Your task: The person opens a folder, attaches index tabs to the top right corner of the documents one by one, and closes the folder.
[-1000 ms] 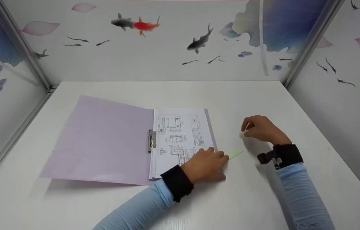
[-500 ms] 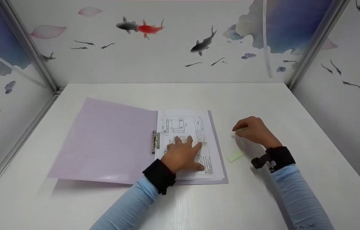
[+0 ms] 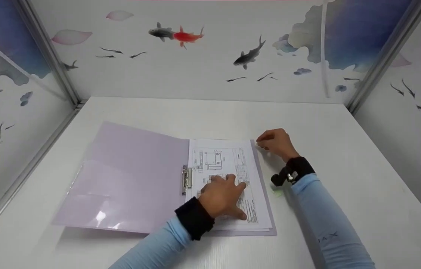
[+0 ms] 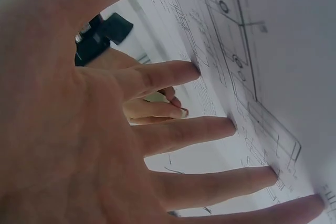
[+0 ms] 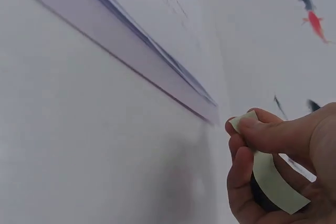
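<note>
My left hand (image 3: 220, 195) rests with spread, straight fingers on the printed technical drawings (image 3: 217, 158) in an open lilac clip folder (image 3: 132, 179). In the left wrist view, its fingertips (image 4: 227, 125) press on the top sheet. Beside the folder's upper right corner is my right hand (image 3: 274, 142). Thumb and forefinger there pinch a pale green sticky strip (image 5: 275, 184), its tail curving down inside the palm in the right wrist view. Another pale green slip (image 3: 277, 193) lies on the table, partly hidden behind the right wrist strap.
A metal clip (image 3: 186, 179) holds the sheets along the folder's spine. The folder's left cover lifts slightly off the white table (image 3: 232, 119). Walls printed with fish (image 3: 249, 56) enclose the table at the back and both sides.
My left hand has shifted from the folder's right edge onto the drawings, fingers spreading. My right hand has moved left, up to the folder's upper right corner, carrying the strip.
</note>
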Motion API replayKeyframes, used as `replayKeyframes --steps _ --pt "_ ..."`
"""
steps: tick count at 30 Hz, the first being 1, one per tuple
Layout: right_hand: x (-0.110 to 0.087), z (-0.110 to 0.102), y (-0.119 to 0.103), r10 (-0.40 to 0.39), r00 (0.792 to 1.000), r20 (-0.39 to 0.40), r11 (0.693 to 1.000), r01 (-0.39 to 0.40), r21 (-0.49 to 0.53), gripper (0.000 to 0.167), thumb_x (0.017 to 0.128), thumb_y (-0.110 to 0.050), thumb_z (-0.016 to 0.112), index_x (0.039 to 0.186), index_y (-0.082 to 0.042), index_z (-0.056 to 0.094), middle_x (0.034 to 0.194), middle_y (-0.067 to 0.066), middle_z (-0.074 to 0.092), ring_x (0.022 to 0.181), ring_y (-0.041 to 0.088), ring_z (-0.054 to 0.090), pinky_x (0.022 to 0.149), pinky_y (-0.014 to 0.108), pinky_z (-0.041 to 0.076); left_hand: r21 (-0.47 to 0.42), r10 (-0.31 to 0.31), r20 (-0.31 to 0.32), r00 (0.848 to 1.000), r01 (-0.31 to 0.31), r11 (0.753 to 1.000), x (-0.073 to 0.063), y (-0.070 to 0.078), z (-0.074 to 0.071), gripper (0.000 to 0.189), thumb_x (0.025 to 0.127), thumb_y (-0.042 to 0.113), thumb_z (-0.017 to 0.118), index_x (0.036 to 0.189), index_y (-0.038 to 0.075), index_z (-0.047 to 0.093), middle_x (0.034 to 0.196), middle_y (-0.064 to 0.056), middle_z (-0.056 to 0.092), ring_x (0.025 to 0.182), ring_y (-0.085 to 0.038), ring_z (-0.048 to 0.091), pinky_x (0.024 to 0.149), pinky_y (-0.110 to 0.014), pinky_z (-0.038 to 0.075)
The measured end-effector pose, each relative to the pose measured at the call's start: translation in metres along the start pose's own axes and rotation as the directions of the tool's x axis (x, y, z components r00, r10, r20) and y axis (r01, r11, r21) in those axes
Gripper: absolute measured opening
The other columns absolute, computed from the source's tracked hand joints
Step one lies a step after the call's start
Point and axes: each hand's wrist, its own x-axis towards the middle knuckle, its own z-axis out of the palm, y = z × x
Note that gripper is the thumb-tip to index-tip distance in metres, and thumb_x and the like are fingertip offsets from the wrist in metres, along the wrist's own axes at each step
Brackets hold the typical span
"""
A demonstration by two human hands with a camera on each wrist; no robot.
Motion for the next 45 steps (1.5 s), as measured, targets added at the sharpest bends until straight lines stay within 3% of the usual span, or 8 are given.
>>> replayKeyframes --steps 6,15,22,31,40,45 --pt "0.014 0.007 0.0 0.089 0.996 -0.021 0.992 -0.087 0.087 0.02 0.096 -0.011 0.069 0.112 -0.001 0.078 0.104 0.013 0.076 0.079 0.014 0.065 0.068 0.024 0.051 0.038 0.003 0.007 1.0 -0.003 0.999 0.002 0.004 -0.002 0.095 0.076 0.072 0.077 0.155 0.031 0.045 0.151 -0.013 0.051 0.127 -0.054 0.057 0.062 -0.057 0.061" --pt "0.017 0.018 -0.019 0.152 0.988 -0.035 0.988 -0.151 0.024 0.023 0.094 -0.014 0.071 0.113 -0.004 0.079 0.122 0.018 0.072 0.099 0.025 0.065 0.083 0.03 0.05 0.003 -0.004 0.022 1.0 0.004 1.0 0.004 0.002 -0.006 0.097 0.073 0.068 0.083 0.155 0.033 0.045 0.152 -0.013 0.05 0.131 -0.056 0.054 0.064 -0.059 0.06" --pt "0.014 0.021 -0.021 0.144 0.988 -0.059 0.988 -0.147 -0.053 0.022 0.095 -0.014 0.07 0.112 -0.004 0.079 0.121 0.018 0.073 0.101 0.028 0.063 0.085 0.034 0.05 0.007 -0.007 0.009 1.0 0.007 1.0 0.005 0.004 -0.004 0.096 0.073 0.069 0.082 0.154 0.033 0.046 0.149 -0.013 0.052 0.128 -0.055 0.056 0.064 -0.06 0.06" --pt "0.015 0.027 -0.019 0.095 0.993 -0.077 0.985 -0.105 -0.14 0.022 0.094 -0.019 0.073 0.109 -0.005 0.081 0.118 0.017 0.074 0.099 0.028 0.066 0.079 0.032 0.051 0.022 -0.002 0.02 1.0 0.001 1.0 0.005 0.004 -0.004 0.094 0.074 0.069 0.082 0.154 0.032 0.047 0.149 -0.013 0.052 0.129 -0.055 0.056 0.066 -0.063 0.06" --pt "0.014 0.031 -0.015 0.123 0.98 -0.157 0.974 -0.15 -0.169 0.023 0.092 -0.02 0.074 0.107 -0.003 0.076 0.111 0.018 0.074 0.094 0.03 0.067 0.075 0.035 0.049 -0.01 -0.01 0.019 1.0 0.01 1.0 0.003 0.002 -0.002 0.094 0.074 0.067 0.083 0.154 0.033 0.047 0.148 -0.013 0.053 0.127 -0.053 0.058 0.066 -0.062 0.06" --pt "0.013 0.031 -0.013 0.126 0.984 -0.123 0.97 -0.149 -0.194 0.032 0.093 -0.027 0.073 0.113 -0.002 0.072 0.12 0.02 0.071 0.103 0.034 0.066 0.084 0.041 0.05 -0.009 -0.01 0.03 1.0 0.01 1.0 0.005 0.0 0.0 0.095 0.073 0.068 0.082 0.154 0.033 0.046 0.15 -0.013 0.052 0.129 -0.054 0.056 0.066 -0.062 0.06"
